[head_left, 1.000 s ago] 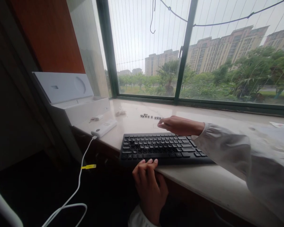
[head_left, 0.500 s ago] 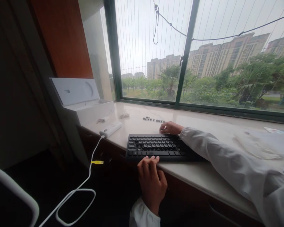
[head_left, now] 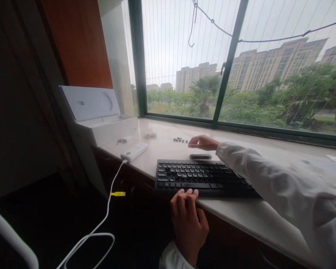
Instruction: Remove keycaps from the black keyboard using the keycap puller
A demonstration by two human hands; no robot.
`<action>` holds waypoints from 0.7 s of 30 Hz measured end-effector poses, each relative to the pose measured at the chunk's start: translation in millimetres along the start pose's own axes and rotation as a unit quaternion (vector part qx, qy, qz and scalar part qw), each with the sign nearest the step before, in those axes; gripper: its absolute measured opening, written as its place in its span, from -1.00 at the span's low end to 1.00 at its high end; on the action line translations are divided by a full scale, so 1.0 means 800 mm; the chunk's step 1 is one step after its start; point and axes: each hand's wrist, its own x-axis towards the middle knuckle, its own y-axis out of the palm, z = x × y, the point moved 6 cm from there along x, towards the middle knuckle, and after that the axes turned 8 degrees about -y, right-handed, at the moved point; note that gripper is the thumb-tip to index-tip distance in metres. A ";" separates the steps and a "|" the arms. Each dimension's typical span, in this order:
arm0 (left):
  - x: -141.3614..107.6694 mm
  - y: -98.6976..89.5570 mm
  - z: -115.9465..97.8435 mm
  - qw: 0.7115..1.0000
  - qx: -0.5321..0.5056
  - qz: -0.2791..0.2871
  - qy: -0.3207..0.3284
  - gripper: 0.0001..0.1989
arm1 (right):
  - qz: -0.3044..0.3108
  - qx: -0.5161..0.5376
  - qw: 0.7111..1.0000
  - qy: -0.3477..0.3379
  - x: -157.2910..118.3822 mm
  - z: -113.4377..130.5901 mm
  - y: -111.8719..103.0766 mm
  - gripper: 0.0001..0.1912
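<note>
A black keyboard [head_left: 190, 185] lies along the front edge of the white sill, with some of its keycaps off. My left hand [head_left: 188, 220] rests its outstretched fingertips on the keyboard's front edge and grips nothing. Behind the keyboard, my right hand [head_left: 203, 142] has its fingers bent together at the right end of a row of small keycaps [head_left: 180, 140]. What sits between those fingertips is too small to make out. A slim dark bar [head_left: 201, 156] lies between my right hand and the keyboard.
An open white box [head_left: 112, 127] stands at the left end of the sill. In front of it lies a white power bank [head_left: 134, 151] with a white cable [head_left: 109, 203] hanging off the edge. Papers [head_left: 322, 170] lie at the right. A window [head_left: 184, 120] closes the back.
My right hand has moved back from the keyboard's rear edge to the row of keycaps, uncovering the slim dark bar. My left hand stays on the keyboard's front edge. The view has shifted slightly.
</note>
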 end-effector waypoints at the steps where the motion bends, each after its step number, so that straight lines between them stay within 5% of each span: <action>1: -0.001 0.001 0.001 1.000 -0.001 -0.002 0.000 -0.56 | -0.021 -0.019 0.999 0.023 0.008 -0.008 -0.010 -0.55; 5: -0.004 0.003 0.003 0.999 -0.012 -0.032 -0.004 -0.56 | -0.051 -0.063 0.993 0.089 0.053 -0.043 -0.025 -0.66; 12: -0.010 0.012 0.010 0.995 -0.019 -0.090 -0.022 -0.63 | -0.044 -0.069 0.978 0.193 0.134 -0.099 0.006 -0.63; 17: -0.011 0.013 0.009 0.993 -0.019 -0.113 -0.002 -0.65 | 0.000 -0.040 0.967 0.251 0.159 -0.115 0.024 -0.60; 21: -0.013 0.013 0.007 0.992 -0.023 -0.121 -0.024 -0.65 | 0.005 -0.005 0.972 0.234 0.165 -0.113 0.027 -0.69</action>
